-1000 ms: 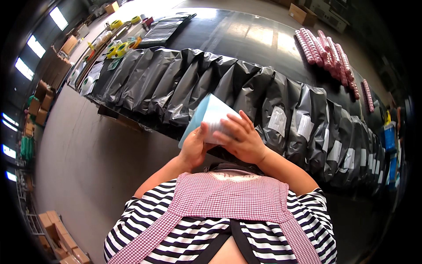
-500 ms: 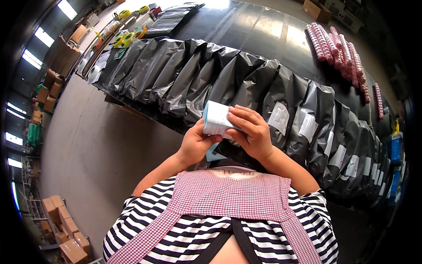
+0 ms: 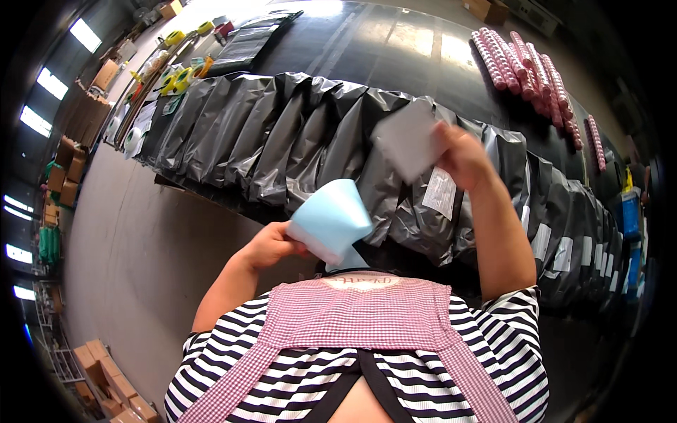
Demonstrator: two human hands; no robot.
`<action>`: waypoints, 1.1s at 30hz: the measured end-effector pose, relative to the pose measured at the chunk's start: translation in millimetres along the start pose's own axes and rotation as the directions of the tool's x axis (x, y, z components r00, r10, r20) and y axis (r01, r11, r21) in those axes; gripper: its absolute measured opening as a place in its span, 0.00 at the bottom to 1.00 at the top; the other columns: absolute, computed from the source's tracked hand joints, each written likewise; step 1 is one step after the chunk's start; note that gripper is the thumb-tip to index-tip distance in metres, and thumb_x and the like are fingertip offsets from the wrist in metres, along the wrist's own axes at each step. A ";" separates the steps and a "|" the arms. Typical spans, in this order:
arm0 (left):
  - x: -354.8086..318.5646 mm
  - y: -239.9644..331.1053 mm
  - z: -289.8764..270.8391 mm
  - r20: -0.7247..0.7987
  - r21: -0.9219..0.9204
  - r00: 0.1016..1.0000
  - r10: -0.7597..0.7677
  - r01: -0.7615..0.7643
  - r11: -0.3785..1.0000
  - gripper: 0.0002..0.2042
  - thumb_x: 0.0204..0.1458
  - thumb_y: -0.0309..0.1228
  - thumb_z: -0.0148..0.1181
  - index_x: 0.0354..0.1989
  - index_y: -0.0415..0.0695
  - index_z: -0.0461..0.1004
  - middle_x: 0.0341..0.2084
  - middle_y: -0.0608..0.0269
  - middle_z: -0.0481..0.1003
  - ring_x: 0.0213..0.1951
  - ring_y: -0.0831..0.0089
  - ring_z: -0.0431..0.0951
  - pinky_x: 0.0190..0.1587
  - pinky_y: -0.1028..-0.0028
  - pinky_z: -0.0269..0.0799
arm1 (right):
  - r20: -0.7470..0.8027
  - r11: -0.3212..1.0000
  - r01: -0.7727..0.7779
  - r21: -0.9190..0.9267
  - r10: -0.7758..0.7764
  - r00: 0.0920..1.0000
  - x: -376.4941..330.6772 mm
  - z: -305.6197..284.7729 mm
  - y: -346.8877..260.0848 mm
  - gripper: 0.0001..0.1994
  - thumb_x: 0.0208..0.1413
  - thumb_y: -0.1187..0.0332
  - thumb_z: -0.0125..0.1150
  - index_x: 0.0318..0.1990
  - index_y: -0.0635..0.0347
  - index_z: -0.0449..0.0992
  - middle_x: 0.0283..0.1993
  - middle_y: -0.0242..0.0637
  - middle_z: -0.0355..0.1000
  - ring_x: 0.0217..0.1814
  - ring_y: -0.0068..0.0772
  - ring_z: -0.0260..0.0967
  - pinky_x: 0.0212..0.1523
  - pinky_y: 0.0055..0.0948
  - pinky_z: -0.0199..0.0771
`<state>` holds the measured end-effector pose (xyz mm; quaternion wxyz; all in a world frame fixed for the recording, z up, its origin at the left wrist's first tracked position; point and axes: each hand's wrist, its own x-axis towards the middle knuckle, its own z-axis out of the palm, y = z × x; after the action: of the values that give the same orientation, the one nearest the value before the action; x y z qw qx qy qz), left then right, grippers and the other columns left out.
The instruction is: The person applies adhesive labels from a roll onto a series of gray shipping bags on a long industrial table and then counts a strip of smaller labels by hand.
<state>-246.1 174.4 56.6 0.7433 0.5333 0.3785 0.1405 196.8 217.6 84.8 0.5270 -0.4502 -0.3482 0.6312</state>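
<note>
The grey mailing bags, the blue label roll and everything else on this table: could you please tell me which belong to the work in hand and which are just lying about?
In hand:
left hand holding the blue label roll
right hand holding a peeled label
row of grey mailing bags

Lying about:
pink rolls
tape rolls
cardboard boxes

Motion blurs the right hand [image 3: 462, 151] and its grey sheet [image 3: 409, 144]; label print [image 3: 441, 192] unreadable

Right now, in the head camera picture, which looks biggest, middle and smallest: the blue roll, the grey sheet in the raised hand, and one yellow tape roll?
1. Blue roll, held in the left hand, close to the camera.
2. Grey sheet in the right hand; nearly alike, so unsure.
3. Yellow tape roll, far off, clearly smallest.
</note>
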 end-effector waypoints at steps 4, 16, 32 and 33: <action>4.5 -18.2 -29.9 -0.166 -0.564 0.911 0.378 -0.402 0.722 0.20 0.60 0.36 0.60 0.58 0.40 0.72 0.51 0.52 0.77 0.52 0.57 0.79 0.51 0.58 0.79 | 0.040 0.741 0.199 0.642 -0.291 0.956 2.6 2.2 -24.2 0.23 0.66 0.47 0.48 0.51 0.56 0.75 0.43 0.34 0.78 0.47 0.36 0.78 0.35 0.27 0.79; 213.9 -1.5 -8.1 -0.152 -0.658 0.977 0.151 -0.214 0.722 0.17 0.61 0.33 0.60 0.57 0.46 0.69 0.52 0.64 0.74 0.54 0.68 0.74 0.58 0.64 0.67 | -0.331 0.819 0.244 0.519 -0.071 0.941 148.8 63.0 95.1 0.47 0.61 0.31 0.38 0.74 0.61 0.40 0.76 0.53 0.45 0.74 0.59 0.52 0.70 0.54 0.56; 179.5 11.3 -36.9 0.341 -0.283 0.915 0.217 -0.120 0.952 0.13 0.58 0.27 0.60 0.51 0.40 0.76 0.50 0.60 0.77 0.55 0.67 0.75 0.61 0.58 0.69 | -0.566 0.883 0.329 0.335 -0.090 0.819 43.7 29.9 33.2 0.22 0.66 0.47 0.51 0.55 0.54 0.72 0.49 0.36 0.76 0.47 0.37 0.77 0.39 0.37 0.82; 159.0 5.7 -24.7 0.433 -0.103 0.896 0.098 -0.059 0.993 0.12 0.56 0.26 0.61 0.48 0.39 0.78 0.49 0.60 0.77 0.55 0.67 0.75 0.61 0.58 0.69 | -0.632 0.885 0.372 0.280 -0.122 0.765 32.2 32.3 30.3 0.20 0.66 0.49 0.53 0.53 0.54 0.73 0.48 0.35 0.77 0.46 0.35 0.77 0.40 0.36 0.82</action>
<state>-155.5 291.0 -7.5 0.8255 0.5332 0.1738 0.0635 154.7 244.1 62.0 0.7677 -0.4610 -0.0890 0.4361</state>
